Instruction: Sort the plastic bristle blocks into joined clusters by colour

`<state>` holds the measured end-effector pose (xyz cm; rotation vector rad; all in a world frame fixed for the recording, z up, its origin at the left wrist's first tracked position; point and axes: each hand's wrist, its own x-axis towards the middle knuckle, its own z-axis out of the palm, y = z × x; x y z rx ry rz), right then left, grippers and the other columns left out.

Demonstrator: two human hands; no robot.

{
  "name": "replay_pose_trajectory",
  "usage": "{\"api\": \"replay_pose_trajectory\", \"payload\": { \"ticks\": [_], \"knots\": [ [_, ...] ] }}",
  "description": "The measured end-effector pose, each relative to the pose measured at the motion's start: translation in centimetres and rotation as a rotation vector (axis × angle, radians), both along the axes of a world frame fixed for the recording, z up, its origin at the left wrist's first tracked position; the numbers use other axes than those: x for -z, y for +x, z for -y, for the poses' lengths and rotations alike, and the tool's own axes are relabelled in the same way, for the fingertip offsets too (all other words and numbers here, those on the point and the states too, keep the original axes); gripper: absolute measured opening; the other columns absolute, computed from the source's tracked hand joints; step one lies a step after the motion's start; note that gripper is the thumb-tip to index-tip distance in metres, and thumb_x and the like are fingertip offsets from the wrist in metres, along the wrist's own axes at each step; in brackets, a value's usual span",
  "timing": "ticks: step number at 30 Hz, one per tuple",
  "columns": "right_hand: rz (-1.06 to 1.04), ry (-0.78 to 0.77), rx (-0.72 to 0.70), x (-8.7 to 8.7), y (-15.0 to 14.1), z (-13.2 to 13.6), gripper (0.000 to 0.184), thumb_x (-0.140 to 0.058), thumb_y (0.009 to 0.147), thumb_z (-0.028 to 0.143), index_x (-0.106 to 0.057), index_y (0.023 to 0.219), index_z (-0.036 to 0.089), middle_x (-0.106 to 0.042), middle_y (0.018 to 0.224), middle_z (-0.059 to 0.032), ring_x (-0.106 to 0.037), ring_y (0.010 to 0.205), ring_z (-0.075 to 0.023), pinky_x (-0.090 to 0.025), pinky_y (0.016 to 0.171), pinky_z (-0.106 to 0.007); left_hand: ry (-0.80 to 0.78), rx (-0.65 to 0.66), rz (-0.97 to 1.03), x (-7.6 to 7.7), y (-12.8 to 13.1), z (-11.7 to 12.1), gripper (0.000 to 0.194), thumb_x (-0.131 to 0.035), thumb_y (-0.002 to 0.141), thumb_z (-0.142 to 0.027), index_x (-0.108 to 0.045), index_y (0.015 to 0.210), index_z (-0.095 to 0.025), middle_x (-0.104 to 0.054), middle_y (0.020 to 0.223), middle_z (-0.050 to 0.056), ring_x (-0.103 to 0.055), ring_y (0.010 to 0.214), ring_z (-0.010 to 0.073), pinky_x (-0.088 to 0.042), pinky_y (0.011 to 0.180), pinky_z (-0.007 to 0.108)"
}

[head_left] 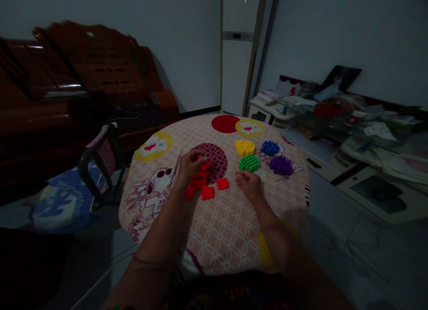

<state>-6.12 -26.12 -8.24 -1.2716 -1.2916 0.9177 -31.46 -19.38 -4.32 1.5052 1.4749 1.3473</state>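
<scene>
My left hand (189, 166) reaches over a loose pile of red plastic toy blocks (199, 183), its fingers closed on a red block (204, 164) at the top of the pile. Part of that block is hidden by the fingers. Two more red pieces lie apart from the pile: a red block (207, 193) at its near edge and a flat red block (222, 183) to the right. My right hand (249, 185) is curled closed just above the cloth, with nothing visible in its fingers. Just beyond it sits a cluster of green knobbly pieces (249, 163).
Yellow (245, 147), blue (270, 148) and purple clusters (281, 166) stand on the round table's patterned cloth (220, 234). A folding chair (100, 167) is at the left, before a wooden sofa (96, 69). A cluttered glass-topped cabinet (321, 109) runs along the right.
</scene>
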Motion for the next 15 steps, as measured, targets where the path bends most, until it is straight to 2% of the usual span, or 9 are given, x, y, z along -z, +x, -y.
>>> {"api": "replay_pose_trajectory", "payload": {
  "ticks": [3,5,7,10,15],
  "knots": [
    [0.063,0.093,-0.011,-0.6,-0.2,0.1,0.038,-0.059,0.084,0.050,-0.076,0.098,0.019,-0.076,0.083,-0.0054,-0.069,0.071,-0.0182,-0.054,0.061,-0.027,-0.014,0.199,0.008,-0.4,2.5,1.0,0.048,-0.074,0.070,-0.038,-0.070,0.111,-0.015,-0.073,0.093,0.006,-0.069,0.083,0.0208,-0.058,0.072,0.033],
    [0.104,0.168,-0.041,-1.1,-0.4,0.3,0.038,-0.057,0.088,0.048,-0.076,0.107,0.021,-0.078,0.095,-0.0063,-0.072,0.082,-0.0197,-0.056,0.070,-0.029,0.004,0.339,-0.060,-0.3,4.4,1.7,0.053,-0.073,0.070,-0.032,-0.068,0.120,-0.016,-0.074,0.103,0.007,-0.070,0.092,0.0226,-0.059,0.078,0.035],
    [0.159,0.240,-0.079,-1.5,-0.4,0.6,0.034,-0.057,0.091,0.043,-0.077,0.109,0.022,-0.078,0.101,-0.0068,-0.072,0.090,-0.0207,-0.057,0.079,-0.031,0.051,0.421,-0.171,-0.1,6.1,2.5,0.059,-0.070,0.071,-0.024,-0.064,0.129,-0.018,-0.073,0.108,0.007,-0.069,0.098,0.0229,-0.058,0.086,0.037],
    [0.250,0.300,-0.117,-1.8,-0.2,1.1,0.026,-0.059,0.093,0.036,-0.079,0.101,0.022,-0.078,0.099,-0.0066,-0.071,0.091,-0.0207,-0.055,0.085,-0.032,0.102,0.453,-0.306,0.5,7.9,3.7,0.069,-0.068,0.072,-0.019,-0.059,0.140,-0.022,-0.073,0.107,0.006,-0.069,0.097,0.0218,-0.056,0.090,0.036],
    [0.394,0.270,-0.116,-2.1,0.8,1.8,0.018,-0.066,0.092,0.032,-0.079,0.097,0.022,-0.074,0.092,-0.0063,-0.069,0.084,-0.0193,-0.052,0.080,-0.030,0.158,0.446,-0.352,1.5,9.9,5.1,0.081,-0.066,0.074,-0.017,-0.048,0.153,-0.022,-0.071,0.111,0.008,-0.069,0.093,0.0211,-0.056,0.086,0.035]
  ]
}}
